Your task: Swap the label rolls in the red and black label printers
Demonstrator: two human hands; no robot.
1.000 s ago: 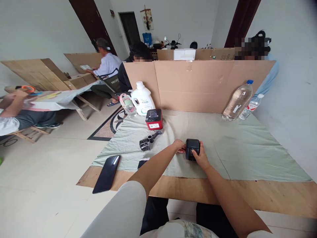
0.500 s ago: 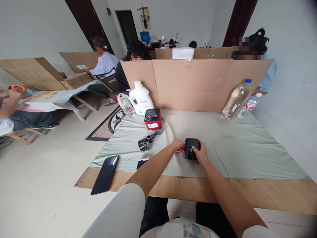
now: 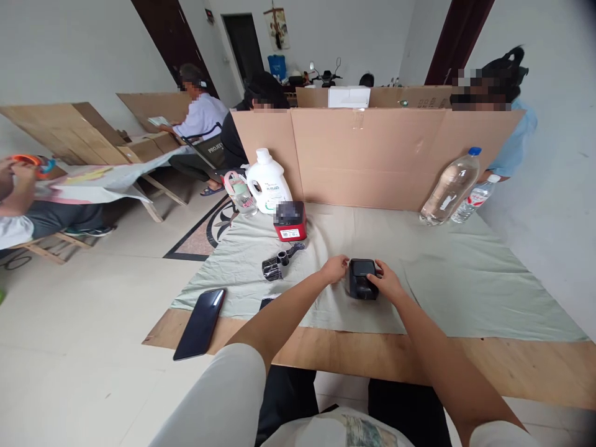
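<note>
1. I see the table (image 3: 512, 366) with bare wood along its near edge; the grey cloth (image 3: 465, 292) stops short of that edge, and its right half lies open.
2. A cardboard wall (image 3: 372, 155) closes the cloth's far edge.
3. Two bottles (image 3: 449, 186) lean at the cloth's far right corner, a white jug (image 3: 267, 183) at its far left.
4. A phone (image 3: 200, 323) overhangs the cloth's near left corner.
5. The black box (image 3: 362, 278) sits mid-cloth; my left hand (image 3: 334, 268) touches its left side, my right hand (image 3: 388, 284) grips its right side.
</note>
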